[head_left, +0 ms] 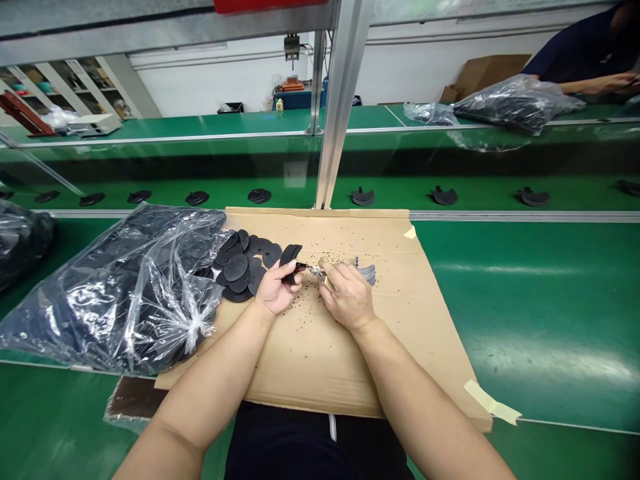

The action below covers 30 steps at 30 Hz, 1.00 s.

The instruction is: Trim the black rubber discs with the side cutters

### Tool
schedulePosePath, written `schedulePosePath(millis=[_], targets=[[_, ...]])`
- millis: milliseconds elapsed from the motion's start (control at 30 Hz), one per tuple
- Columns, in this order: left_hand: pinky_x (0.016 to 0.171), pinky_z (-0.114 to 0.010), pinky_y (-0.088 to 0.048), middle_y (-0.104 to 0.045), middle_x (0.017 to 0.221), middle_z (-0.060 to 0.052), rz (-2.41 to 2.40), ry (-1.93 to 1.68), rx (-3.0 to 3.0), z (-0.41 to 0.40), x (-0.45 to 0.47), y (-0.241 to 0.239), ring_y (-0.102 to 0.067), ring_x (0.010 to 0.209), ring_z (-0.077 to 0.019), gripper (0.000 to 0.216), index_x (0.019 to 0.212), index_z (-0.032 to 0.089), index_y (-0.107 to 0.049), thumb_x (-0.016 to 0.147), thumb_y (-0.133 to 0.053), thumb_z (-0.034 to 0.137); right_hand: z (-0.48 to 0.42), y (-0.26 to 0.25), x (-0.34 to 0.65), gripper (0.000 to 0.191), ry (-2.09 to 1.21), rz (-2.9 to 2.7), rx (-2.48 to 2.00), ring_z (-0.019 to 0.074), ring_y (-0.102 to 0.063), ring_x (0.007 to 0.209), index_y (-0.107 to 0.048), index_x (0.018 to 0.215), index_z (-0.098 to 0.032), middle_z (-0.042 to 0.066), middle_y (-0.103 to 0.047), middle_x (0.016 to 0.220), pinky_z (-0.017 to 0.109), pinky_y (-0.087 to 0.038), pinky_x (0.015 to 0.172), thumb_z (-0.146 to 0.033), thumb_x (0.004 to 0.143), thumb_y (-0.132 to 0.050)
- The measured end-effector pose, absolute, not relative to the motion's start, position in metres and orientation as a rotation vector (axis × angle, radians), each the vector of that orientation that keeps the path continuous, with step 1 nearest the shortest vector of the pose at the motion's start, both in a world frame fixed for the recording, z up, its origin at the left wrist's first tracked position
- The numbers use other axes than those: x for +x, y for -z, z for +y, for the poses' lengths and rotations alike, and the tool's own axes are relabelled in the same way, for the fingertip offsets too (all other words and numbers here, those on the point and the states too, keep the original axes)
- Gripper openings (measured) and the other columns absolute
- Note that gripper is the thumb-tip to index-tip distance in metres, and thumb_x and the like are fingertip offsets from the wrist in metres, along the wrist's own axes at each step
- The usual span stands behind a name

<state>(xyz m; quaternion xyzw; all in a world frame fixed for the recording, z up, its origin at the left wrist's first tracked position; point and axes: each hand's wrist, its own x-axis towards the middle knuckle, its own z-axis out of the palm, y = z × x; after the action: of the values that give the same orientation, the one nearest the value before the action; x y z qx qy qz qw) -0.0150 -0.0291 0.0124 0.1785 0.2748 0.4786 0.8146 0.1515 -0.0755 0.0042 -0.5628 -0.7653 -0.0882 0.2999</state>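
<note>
My left hand (279,288) is closed around a black curved plastic part (291,255) above the cardboard sheet (400,333). In my right hand (349,293) is a small shiny metal tool (316,270) that looks like nippers; its tip meets the part's thin end between my hands. The fingers hide most of the tool. Just beyond my right hand lies a grey curved part (367,274) with a short stem. A pile of black discs (237,268) rests left of my left hand. Tiny dark bits are scattered over the cardboard.
A clear plastic bag (130,287) full of black parts lies on the left. Behind the cardboard, a green conveyor belt (300,193) carries spaced black parts. A metal post (340,100) rises at the back edge. Another person (585,47) sits across at far right.
</note>
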Motion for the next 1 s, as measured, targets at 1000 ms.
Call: schedulePosePath(millis=[1000], targets=[[0.051,-0.021,-0.044,-0.063,0.075,0.001,0.690,-1.062,0.473,-0.0252,-0.0201,-0.0150,-0.061,0.059,-0.0129,0.022,0.091,0.020,-0.054,0.077,-0.071,0.017,-0.0719,-0.0011,0.1507,0.035,-0.406,-1.742,-1.402,0.0223,-0.064,0.084,-0.067,0.114,-0.019,0.007,-0.069,0.093,0.035,-0.052,0.081,-0.027,0.081,-0.057]])
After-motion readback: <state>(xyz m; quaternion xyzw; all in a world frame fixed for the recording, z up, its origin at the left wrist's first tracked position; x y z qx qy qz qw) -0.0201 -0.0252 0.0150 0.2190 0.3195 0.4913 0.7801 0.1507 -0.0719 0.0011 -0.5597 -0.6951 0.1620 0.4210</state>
